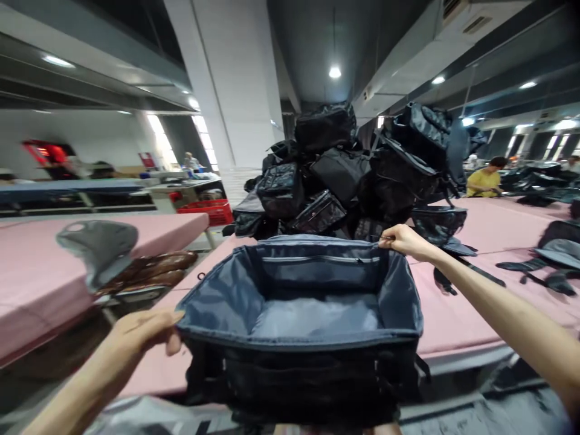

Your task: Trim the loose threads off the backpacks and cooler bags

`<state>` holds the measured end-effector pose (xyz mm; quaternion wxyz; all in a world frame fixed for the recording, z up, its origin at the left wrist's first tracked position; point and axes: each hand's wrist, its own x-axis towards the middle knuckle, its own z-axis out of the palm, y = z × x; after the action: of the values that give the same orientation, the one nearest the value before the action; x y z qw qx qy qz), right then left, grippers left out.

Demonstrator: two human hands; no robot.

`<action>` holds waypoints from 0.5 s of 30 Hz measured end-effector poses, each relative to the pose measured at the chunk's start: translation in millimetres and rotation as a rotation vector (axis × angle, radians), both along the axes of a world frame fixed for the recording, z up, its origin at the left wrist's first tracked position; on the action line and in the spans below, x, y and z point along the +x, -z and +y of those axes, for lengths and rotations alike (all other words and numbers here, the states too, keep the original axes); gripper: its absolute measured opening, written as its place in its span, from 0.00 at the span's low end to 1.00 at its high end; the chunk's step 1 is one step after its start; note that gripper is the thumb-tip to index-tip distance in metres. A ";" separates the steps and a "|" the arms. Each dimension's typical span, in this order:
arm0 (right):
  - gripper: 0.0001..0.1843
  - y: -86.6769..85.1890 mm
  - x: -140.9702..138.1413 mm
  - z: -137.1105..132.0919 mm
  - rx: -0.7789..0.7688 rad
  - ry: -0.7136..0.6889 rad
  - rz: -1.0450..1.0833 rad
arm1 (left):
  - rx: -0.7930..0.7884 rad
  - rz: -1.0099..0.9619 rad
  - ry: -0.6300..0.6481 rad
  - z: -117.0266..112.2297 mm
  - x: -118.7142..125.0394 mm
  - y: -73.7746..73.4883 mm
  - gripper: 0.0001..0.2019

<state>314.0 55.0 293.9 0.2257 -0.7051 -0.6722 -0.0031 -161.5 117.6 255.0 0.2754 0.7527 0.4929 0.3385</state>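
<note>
A black bag point(299, 377) with a grey-blue lining stands wide open in front of me at the near edge of the pink table. Its inside shows a pale floor and a zipped pocket along the far wall. My left hand point(151, 329) pinches the rim at the near left corner. At the far right corner, my right hand point(405, 241) grips the edge with fingers closed. The bag's underside and most of its outer front are dark and hard to make out.
Behind the bag rises a tall pile of black bags point(335, 175) on the pink table point(471, 308). More dark bags and straps point(557, 254) lie at right. A grey chair point(102, 248) and a red crate point(217, 212) stand left. A person in yellow point(487, 180) sits at far right.
</note>
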 end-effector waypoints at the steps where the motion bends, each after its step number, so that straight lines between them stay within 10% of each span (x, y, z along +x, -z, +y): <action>1: 0.11 3.0 -0.3 3.7 -0.018 -0.038 0.050 | 0.043 0.134 -0.097 1.0 -1.9 -9.1 0.24; 4: 0.13 12.1 -2.1 9.2 -0.045 -0.077 0.265 | 0.323 0.505 -0.438 -1.4 29.6 -41.7 0.17; 7: 0.13 19.1 -3.1 10.5 -0.015 -0.043 0.431 | 0.452 0.657 -0.149 -7.2 113.1 -57.7 0.17; 11: 0.14 26.4 1.8 6.4 0.006 -0.027 0.503 | -0.151 0.429 0.350 -10.7 230.8 -31.4 0.23; 15: 0.16 33.6 10.1 1.9 0.014 -0.021 0.490 | -0.431 0.062 0.325 -6.5 284.5 13.0 0.18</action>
<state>324.1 56.9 260.3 0.3868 -0.6762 -0.6046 0.1659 123.0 111.1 242.0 0.4647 0.7561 0.4344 0.1538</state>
